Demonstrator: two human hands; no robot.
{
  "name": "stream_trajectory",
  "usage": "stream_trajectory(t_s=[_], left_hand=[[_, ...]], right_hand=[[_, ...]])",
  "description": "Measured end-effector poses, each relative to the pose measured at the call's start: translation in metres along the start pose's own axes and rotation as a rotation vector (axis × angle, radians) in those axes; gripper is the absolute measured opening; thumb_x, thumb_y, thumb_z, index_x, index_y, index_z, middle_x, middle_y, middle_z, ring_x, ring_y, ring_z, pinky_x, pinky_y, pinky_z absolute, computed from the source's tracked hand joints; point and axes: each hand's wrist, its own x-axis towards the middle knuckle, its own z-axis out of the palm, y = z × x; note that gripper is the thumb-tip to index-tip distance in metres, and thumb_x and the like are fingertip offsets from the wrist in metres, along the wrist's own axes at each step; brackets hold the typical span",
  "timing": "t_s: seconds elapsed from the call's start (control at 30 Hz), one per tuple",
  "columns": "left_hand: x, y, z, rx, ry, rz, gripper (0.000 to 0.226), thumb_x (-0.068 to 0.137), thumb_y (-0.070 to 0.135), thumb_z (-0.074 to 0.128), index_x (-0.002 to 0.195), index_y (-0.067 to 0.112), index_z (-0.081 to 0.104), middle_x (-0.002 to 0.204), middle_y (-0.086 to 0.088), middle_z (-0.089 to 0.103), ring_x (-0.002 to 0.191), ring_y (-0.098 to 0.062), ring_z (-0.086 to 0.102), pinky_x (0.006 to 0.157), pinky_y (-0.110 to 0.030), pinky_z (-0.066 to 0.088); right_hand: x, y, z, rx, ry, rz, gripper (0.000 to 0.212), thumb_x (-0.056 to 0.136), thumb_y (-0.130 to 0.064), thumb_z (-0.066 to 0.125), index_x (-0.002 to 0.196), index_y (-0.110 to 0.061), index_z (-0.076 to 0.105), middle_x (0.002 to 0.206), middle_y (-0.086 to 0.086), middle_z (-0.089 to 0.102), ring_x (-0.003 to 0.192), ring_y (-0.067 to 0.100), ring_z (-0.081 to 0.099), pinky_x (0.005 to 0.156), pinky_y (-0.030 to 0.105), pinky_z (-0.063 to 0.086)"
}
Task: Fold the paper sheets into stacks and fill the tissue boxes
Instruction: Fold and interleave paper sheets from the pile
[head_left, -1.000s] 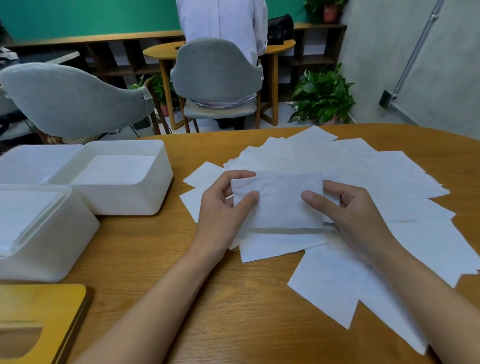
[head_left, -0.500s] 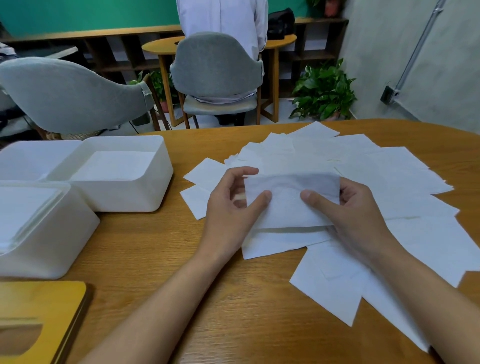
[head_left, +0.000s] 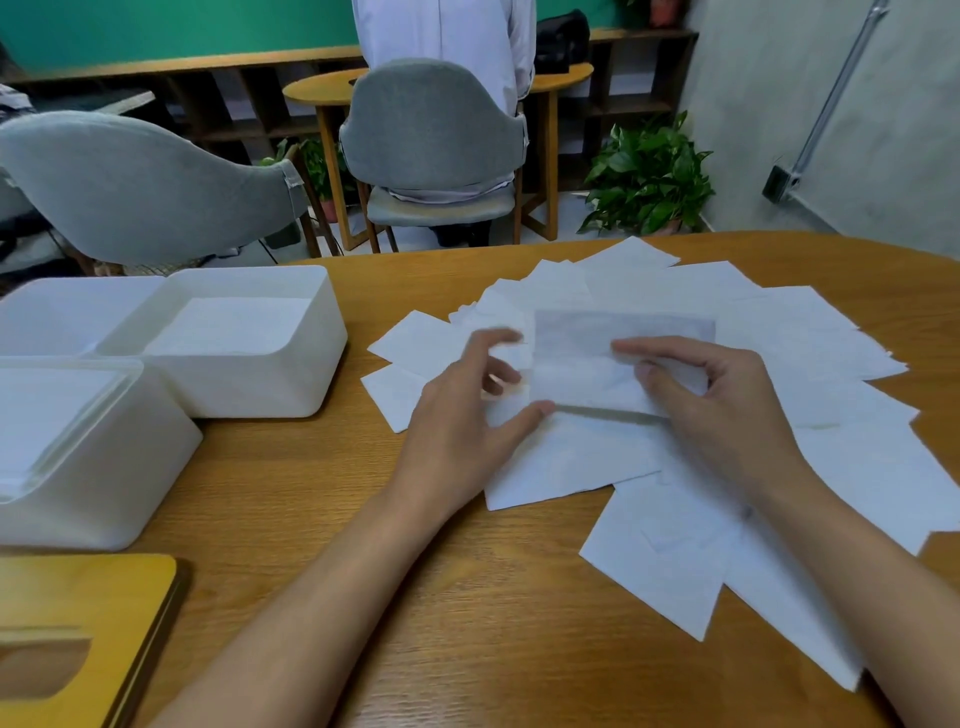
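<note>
Looking down, I see the table filling the lower frame, its near and right edges cut off. The loose sheets fan out over its right half, overlapping so much that I cannot count them; my arms hide some, and the lowest run under my right forearm.

Three white boxes stand at the left. The near box is cut off by the frame edge, and what lies under its cloudy rim is hard to make out. The middle box is open, with a pale flat layer inside that I cannot tell from its floor. The far box is partly hidden behind the other two. A yellow lid with an oval slot lies in the bottom left corner, mostly out of frame.

The sheet is held just above the loose sheets, between my hands, its top strip bent up and shaded.

My right hand pinches the sheet's right part, index along the fold and thumb on the front, the other fingers curled behind and hidden. My left hand is blurred: the thumb tip touches the sheet's lower left corner and the fingers curl near its left edge, but I cannot tell whether they grip it.
</note>
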Motion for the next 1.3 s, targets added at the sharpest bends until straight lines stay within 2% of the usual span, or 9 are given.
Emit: stream_trajectory(t_s=[0.07,0.2,0.3,0.43,0.7,0.77,0.83,0.97,1.3], left_hand=[[-0.002,-0.001,0.0,0.196,-0.091,0.027,0.046,0.083,0.059,0.08,0.12,0.036,0.064,0.106,0.019,0.064,0.103,0.0,0.058,0.093,-0.031,0.048],[-0.004,0.004,0.002,0.29,-0.135,0.027,0.046,0.08,0.064,0.079,0.114,0.034,0.072,0.103,0.018,0.063,0.097,0.001,0.056,0.095,-0.035,0.042],[-0.002,0.004,0.003,0.146,-0.144,-0.037,0.032,0.078,0.052,0.086,0.102,0.034,0.075,0.087,0.016,0.062,0.087,0.001,0.057,0.083,-0.032,0.044],[0.0,0.005,-0.002,0.03,-0.126,0.0,0.014,0.083,0.03,0.086,0.093,0.03,0.076,0.093,0.014,0.068,0.097,0.001,0.06,0.083,-0.02,0.043],[0.0,0.013,-0.02,-0.304,-0.214,0.025,0.012,0.086,0.009,0.084,0.093,0.018,0.078,0.093,0.011,0.076,0.092,-0.005,0.07,0.082,-0.017,0.048],[0.001,0.014,-0.021,-0.399,-0.171,-0.005,0.013,0.086,0.01,0.085,0.096,0.016,0.079,0.095,0.007,0.077,0.092,-0.009,0.071,0.079,-0.019,0.051],[0.002,0.015,-0.02,-0.441,-0.137,-0.014,0.02,0.085,0.014,0.087,0.102,0.018,0.078,0.1,0.007,0.077,0.098,-0.01,0.071,0.082,-0.022,0.054],[0.003,0.014,-0.022,-0.466,-0.062,-0.067,0.035,0.083,0.021,0.089,0.115,0.026,0.075,0.102,0.006,0.077,0.103,-0.007,0.07,0.089,-0.028,0.057],[0.004,0.018,-0.019,-0.496,-0.023,-0.121,0.034,0.087,0.021,0.085,0.118,0.026,0.072,0.092,0.001,0.078,0.091,-0.005,0.072,0.066,-0.015,0.052]], right_hand=[[0.002,0.005,-0.001,-0.041,0.027,0.013,0.034,0.099,-0.002,0.063,0.113,-0.028,0.08,0.116,-0.026,0.074,0.118,-0.01,0.061,0.102,0.009,0.042],[0.001,0.008,0.002,-0.074,0.006,-0.014,0.037,0.098,0.0,0.062,0.115,-0.028,0.079,0.119,-0.026,0.072,0.119,-0.012,0.059,0.103,0.007,0.04],[0.001,0.01,0.002,-0.044,0.029,-0.013,0.038,0.098,0.0,0.061,0.116,-0.03,0.078,0.119,-0.027,0.072,0.12,-0.011,0.059,0.105,0.009,0.041],[0.002,0.004,-0.003,0.017,0.08,-0.008,0.036,0.099,-0.005,0.063,0.123,-0.031,0.075,0.123,-0.029,0.07,0.122,-0.012,0.057,0.103,0.008,0.042],[-0.005,-0.01,-0.001,0.081,-0.059,-0.03,0.032,0.092,-0.04,0.069,0.122,-0.029,0.075,0.122,-0.019,0.073,0.089,-0.013,0.066,0.077,0.005,0.046],[-0.007,-0.012,0.003,0.13,-0.163,0.004,0.028,0.091,-0.04,0.074,0.116,-0.029,0.077,0.114,-0.014,0.076,0.103,0.0,0.07,0.083,0.014,0.053],[-0.009,-0.012,0.007,0.169,-0.197,0.057,0.021,0.089,-0.035,0.077,0.11,-0.028,0.079,0.103,-0.011,0.079,0.097,0.009,0.074,0.078,0.021,0.058],[-0.01,-0.01,0.01,0.154,-0.148,0.117,0.015,0.091,-0.024,0.077,0.103,-0.032,0.078,0.095,-0.018,0.079,0.087,0.004,0.074,0.069,0.016,0.056],[-0.011,-0.007,0.015,0.12,-0.263,0.045,0.059,0.093,-0.023,0.075,0.14,-0.048,0.049,0.128,-0.017,0.061,0.111,0.008,0.066,0.084,0.028,0.059]])
